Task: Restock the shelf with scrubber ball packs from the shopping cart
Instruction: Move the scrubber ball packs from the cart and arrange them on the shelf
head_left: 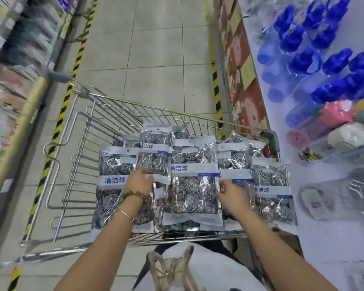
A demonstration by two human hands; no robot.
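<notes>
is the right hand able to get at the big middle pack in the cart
Probably yes: the middle pack lies uncovered on top, and the right hand is beside its edge with nothing between.

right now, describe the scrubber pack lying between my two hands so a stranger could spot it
Start at the wire shopping cart in the aisle. Among its silver packs, find the central pack, between the left hand and right hand. It lies on top, whole front showing, the only one flanked by both hands.

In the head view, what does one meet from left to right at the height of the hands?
Cart wire wall, left hand, middle scrubber ball pack, right hand, rightmost scrubber ball pack, white shelf.
</notes>
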